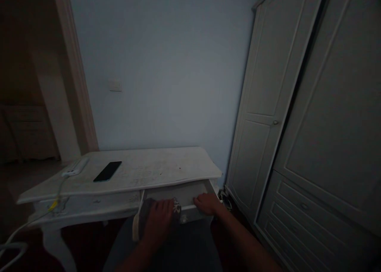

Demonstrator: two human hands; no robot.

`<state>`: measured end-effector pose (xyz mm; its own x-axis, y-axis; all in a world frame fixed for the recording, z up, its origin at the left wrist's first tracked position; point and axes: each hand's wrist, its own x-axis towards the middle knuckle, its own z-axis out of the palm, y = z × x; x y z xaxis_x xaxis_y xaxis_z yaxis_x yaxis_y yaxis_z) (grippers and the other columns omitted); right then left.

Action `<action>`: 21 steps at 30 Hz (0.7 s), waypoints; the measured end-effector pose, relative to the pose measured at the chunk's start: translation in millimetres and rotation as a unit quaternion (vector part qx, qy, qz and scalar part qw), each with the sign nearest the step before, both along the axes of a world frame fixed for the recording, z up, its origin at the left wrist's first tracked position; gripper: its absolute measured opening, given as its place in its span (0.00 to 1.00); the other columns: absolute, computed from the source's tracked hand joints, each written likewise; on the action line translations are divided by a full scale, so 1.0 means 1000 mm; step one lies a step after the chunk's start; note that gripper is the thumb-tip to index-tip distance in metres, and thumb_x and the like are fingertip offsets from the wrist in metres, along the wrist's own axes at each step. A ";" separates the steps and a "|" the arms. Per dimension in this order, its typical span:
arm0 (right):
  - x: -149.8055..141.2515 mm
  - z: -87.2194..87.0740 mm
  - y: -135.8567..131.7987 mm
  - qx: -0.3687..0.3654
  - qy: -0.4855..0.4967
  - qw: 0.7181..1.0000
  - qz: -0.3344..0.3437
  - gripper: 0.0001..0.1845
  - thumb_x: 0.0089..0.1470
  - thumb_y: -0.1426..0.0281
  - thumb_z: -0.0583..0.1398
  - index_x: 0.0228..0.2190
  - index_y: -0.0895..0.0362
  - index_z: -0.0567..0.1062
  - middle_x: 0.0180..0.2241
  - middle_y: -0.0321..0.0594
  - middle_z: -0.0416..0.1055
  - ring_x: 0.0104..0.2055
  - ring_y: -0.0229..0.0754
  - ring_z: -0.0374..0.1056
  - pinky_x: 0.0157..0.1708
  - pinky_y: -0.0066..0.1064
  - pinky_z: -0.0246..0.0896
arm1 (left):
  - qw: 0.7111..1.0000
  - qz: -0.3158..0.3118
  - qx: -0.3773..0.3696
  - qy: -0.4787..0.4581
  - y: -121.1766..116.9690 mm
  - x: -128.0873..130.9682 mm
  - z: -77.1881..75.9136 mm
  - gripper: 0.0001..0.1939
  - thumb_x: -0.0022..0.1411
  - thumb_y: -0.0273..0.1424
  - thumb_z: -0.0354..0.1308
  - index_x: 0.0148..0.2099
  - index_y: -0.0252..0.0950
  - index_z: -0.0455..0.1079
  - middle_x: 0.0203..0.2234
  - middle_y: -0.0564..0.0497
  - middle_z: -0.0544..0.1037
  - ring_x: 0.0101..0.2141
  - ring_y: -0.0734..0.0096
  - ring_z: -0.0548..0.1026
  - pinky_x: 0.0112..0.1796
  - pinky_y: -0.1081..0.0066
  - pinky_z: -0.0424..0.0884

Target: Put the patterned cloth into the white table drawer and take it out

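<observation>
A white console table (154, 167) stands against the wall, with its right drawer (178, 196) pulled partly out. My left hand (159, 222) is closed on a dark patterned cloth (176, 206) at the drawer's front left. My right hand (206, 204) rests on the drawer's front edge at the right, fingers curled over the rim. The room is dim, so the inside of the drawer is hard to make out.
A black phone (107, 171) lies on the tabletop at the left, beside a white power strip (76, 167) whose cable (18, 232) trails to the floor. A tall white wardrobe (297, 125) fills the right side. A doorway (32, 105) opens at the left.
</observation>
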<state>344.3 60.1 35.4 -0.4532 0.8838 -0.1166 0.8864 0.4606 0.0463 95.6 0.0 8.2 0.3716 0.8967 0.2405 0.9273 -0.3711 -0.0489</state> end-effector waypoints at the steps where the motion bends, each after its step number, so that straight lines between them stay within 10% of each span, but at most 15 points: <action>1: 0.000 0.001 -0.001 -0.001 -0.006 1.000 0.004 0.25 0.72 0.63 0.46 0.49 0.57 0.80 0.47 0.58 0.81 0.49 0.61 0.79 0.41 0.47 0.72 | 1.000 0.003 0.026 -0.003 -0.001 0.005 -0.009 0.32 0.64 0.31 0.63 0.70 0.38 0.65 0.60 0.35 0.75 0.60 0.40 0.72 0.62 0.41 0.62; 9: 0.000 0.004 0.000 -0.010 -0.029 0.999 0.014 0.23 0.71 0.64 0.46 0.50 0.56 0.79 0.47 0.57 0.81 0.49 0.61 0.79 0.41 0.48 0.72 | 0.998 -0.001 0.054 -0.016 -0.004 -0.011 -0.050 0.35 0.67 0.21 0.50 0.74 0.45 0.61 0.67 0.42 0.70 0.64 0.45 0.69 0.64 0.47 0.63; 14: 0.001 0.002 0.001 -0.009 -0.020 1.000 0.008 0.26 0.72 0.63 0.44 0.49 0.56 0.80 0.48 0.57 0.81 0.50 0.60 0.79 0.42 0.49 0.71 | 1.000 0.024 -0.016 -0.009 -0.001 -0.044 -0.013 0.39 0.58 0.21 0.56 0.71 0.46 0.64 0.62 0.45 0.76 0.59 0.50 0.74 0.61 0.51 0.65; 21: 0.000 0.001 0.000 -0.017 -0.003 1.000 -0.007 0.26 0.72 0.62 0.45 0.48 0.57 0.81 0.48 0.58 0.80 0.51 0.60 0.78 0.43 0.48 0.71 | 0.983 0.066 -0.117 -0.128 0.017 -0.056 0.045 0.25 0.68 0.52 0.56 0.59 0.46 0.74 0.48 0.47 0.85 0.48 0.53 0.82 0.46 0.61 0.74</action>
